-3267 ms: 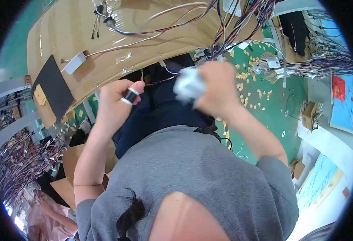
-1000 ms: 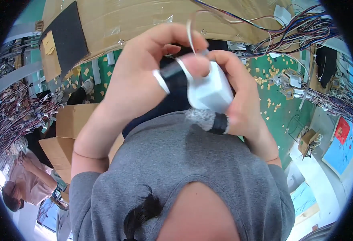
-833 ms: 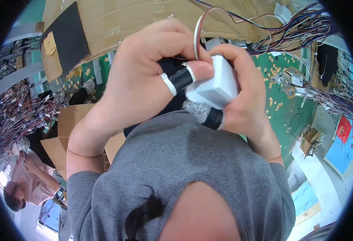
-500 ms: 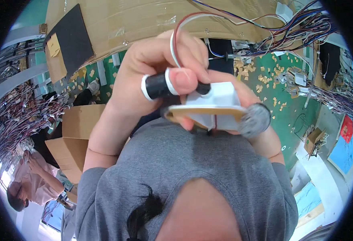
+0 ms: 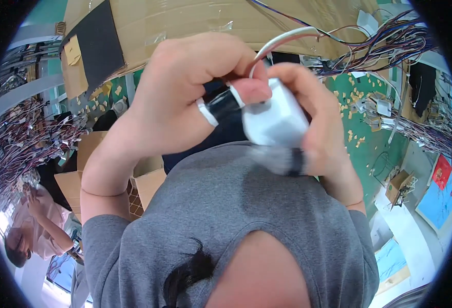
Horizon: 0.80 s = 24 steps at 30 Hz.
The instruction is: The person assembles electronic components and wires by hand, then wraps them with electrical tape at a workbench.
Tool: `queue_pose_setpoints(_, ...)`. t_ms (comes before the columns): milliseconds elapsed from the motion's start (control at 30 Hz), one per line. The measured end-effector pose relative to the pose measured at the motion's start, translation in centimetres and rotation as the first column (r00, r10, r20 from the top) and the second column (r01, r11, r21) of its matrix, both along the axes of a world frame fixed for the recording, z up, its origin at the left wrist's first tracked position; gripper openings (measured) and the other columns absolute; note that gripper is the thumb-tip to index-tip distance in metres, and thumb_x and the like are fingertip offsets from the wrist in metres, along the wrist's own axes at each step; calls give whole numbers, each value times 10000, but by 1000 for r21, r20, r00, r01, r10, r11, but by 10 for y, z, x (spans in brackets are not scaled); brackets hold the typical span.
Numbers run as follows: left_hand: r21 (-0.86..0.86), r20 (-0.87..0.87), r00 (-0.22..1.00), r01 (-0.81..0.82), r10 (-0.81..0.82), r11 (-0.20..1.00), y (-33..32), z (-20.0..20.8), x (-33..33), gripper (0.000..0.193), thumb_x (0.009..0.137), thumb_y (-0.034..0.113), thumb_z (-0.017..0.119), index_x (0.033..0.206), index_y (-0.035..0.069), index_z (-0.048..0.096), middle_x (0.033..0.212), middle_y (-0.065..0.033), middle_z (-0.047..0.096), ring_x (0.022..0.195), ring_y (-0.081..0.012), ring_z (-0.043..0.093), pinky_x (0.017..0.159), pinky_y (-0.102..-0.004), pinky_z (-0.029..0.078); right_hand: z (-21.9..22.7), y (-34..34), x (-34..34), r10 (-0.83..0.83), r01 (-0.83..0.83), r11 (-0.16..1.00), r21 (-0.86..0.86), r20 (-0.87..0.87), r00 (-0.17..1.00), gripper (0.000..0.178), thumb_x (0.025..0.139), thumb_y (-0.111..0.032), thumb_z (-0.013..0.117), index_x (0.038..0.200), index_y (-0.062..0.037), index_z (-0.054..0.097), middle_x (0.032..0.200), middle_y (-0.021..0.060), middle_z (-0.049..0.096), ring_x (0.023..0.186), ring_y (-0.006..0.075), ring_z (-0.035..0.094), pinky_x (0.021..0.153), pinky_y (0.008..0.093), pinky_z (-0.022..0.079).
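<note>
Close above my grey shirt, my right hand [image 5: 324, 115] is closed around a small white plastic housing [image 5: 278, 120] with an angular, box-like body. Red and white wires [image 5: 287, 37] arch from the fingers of my left hand [image 5: 172, 97], which pinches them beside the housing's top. Black tape with white edges [image 5: 223, 105] wraps my left thumb; the thumb tip rests against the housing. Below the housing, near my right fingers, is a greyish round-ended piece [image 5: 275, 159] with a dark band, smeared by motion. The wires' entry point is hidden by my fingers.
A cardboard-covered table [image 5: 185, 20] lies ahead, with a wire bundle [image 5: 385, 43] at its right. A black sheet [image 5: 100, 49] lies at its left edge. More wires [image 5: 25, 133] hang at left, above an open carton [image 5: 151, 187]. A seated person [image 5: 46, 220] works at lower left.
The housing has turned, so its brown flat underside no longer shows. My left hand has moved slightly up with the wires, and the greyish piece has swung left, below the housing.
</note>
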<state>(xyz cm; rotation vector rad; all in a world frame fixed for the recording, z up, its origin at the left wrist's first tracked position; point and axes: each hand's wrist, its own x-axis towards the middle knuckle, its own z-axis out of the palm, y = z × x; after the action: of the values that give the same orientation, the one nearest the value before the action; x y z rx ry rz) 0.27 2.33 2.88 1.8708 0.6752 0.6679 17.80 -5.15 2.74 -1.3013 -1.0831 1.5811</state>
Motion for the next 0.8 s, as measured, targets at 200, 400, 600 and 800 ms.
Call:
queue_pose_setpoints(200,-373,425,904,206,-30,905,-3,-28,7,137,835,125,623,850,-9,601,750,-15,580,635,-59,549,546,-192,437,-39,-17,7,-338,-256,859,-444,-866,369,519,847,-388,508,1169,17,471,1079,183,560,968,266,592,829,390,514)
queue_pose_setpoints(400,-477,163,986,61,20,877,5,-8,1,332,779,326,681,846,14,589,799,-28,562,734,-103,525,670,-224,404,-12,10,-1,41,-176,939,-296,-411,911,346,848,-302,516,981,15,561,874,148,620,796,239,638,697,295,516)
queue_pose_setpoints(600,-366,38,997,80,-71,927,11,3,1,217,765,180,689,792,-17,602,796,-34,565,724,-100,524,675,-224,401,-24,11,8,155,-177,984,-32,-357,921,410,740,-165,691,1078,-2,527,955,100,623,881,148,606,762,273,482)
queue_pose_setpoints(800,-496,361,932,199,-8,845,7,-22,8,250,851,223,588,820,-25,599,853,-81,571,827,-158,534,736,-268,424,-42,-1,1,-295,-291,886,-361,-923,248,385,864,-264,548,1150,-10,497,1100,157,580,982,259,588,831,332,509)
